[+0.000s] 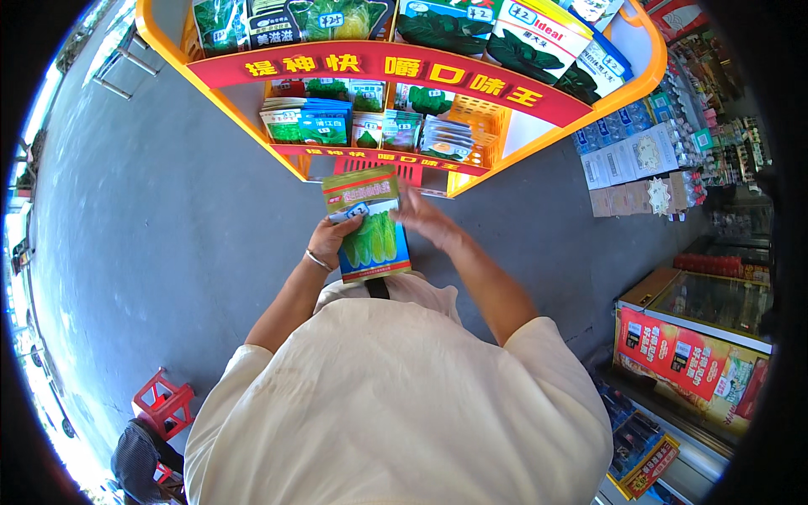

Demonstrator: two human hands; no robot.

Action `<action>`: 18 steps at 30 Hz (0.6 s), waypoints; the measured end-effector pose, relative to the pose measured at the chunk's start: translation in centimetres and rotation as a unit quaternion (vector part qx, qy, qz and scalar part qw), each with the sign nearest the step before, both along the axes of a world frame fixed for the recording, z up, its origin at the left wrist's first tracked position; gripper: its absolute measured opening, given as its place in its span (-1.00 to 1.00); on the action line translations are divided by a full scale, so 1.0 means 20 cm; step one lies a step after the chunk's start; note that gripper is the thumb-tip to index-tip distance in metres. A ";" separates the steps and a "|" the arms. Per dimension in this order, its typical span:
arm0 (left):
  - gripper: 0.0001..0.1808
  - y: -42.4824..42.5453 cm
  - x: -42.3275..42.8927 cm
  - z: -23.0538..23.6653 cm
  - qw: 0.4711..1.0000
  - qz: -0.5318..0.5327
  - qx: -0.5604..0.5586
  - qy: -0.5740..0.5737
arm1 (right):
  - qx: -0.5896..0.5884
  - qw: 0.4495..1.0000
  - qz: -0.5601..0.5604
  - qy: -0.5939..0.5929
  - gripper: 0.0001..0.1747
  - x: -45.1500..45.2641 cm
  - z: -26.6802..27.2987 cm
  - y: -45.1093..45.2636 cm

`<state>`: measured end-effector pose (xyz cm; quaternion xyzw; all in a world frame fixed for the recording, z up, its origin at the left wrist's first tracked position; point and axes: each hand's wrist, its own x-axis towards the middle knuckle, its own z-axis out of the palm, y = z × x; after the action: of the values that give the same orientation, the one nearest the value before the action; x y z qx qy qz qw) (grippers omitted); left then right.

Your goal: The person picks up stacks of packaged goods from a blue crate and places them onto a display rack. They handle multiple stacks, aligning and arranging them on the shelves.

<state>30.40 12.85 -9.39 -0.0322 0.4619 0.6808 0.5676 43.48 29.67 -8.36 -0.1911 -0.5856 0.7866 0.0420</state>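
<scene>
My left hand point(334, 237) grips the left side of a seed packet point(372, 243) with leafy vegetables pictured on it, its thumb across the front by a price sticker. The packet is upright in front of my waist; whether more packets lie behind it cannot be told. My right hand point(423, 214) is at the packet's upper right edge, slightly blurred, with its fingers apart; whether they touch the packet is unclear. Beyond both hands stands a yellow display rack point(252, 129) with red strips, its tiers holding many seed packets point(325, 126) with price stickers.
Bottled drinks and cartons point(631, 161) are stacked to the right of the rack. A glass-topped counter point(707, 309) stands at the right. At the lower left are a red plastic stool point(165, 404) and a person in dark clothes point(136, 457). Grey floor point(158, 240) shows left of the rack.
</scene>
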 end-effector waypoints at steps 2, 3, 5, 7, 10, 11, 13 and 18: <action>-0.75 -0.03 -0.01 -0.02 1.000 0.002 0.018 0.001 | -0.071 0.997 0.043 -0.006 -0.11 0.04 -0.05 -0.12; -0.75 -0.05 -0.02 -0.03 0.999 0.002 0.050 -0.003 | -0.139 0.987 0.055 -0.052 -0.16 0.06 -0.07 -0.16; -0.78 -0.07 -0.02 -0.07 0.999 0.011 0.004 0.034 | -0.194 0.973 0.060 -0.114 -0.21 0.09 -0.12 -0.19; -0.80 -0.10 -0.03 -0.11 0.998 0.016 -0.004 0.054 | -0.177 0.977 0.058 -0.107 -0.23 0.12 -0.18 -0.16; -0.75 -0.21 -0.10 -0.16 0.994 0.067 -0.024 0.089 | 0.009 0.990 0.009 -0.142 -0.19 0.07 -0.34 0.03; -0.74 -0.26 -0.14 -0.18 0.992 0.079 -0.026 0.095 | 0.177 0.974 -0.015 -0.141 -0.13 0.04 -0.40 0.13; -0.72 -0.39 -0.19 -0.21 0.988 0.116 -0.040 0.099 | 0.477 0.848 -0.032 -0.229 0.08 0.00 -0.47 0.40; -0.68 -0.70 -0.19 -0.24 0.964 0.233 -0.096 0.089 | 0.643 0.670 0.021 -0.371 0.13 -0.14 -0.53 0.96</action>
<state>26.67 -1.18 -14.19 -0.1324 0.5533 0.7467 0.3445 40.74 48.87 -18.92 -0.3806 -0.9175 0.0806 -0.0827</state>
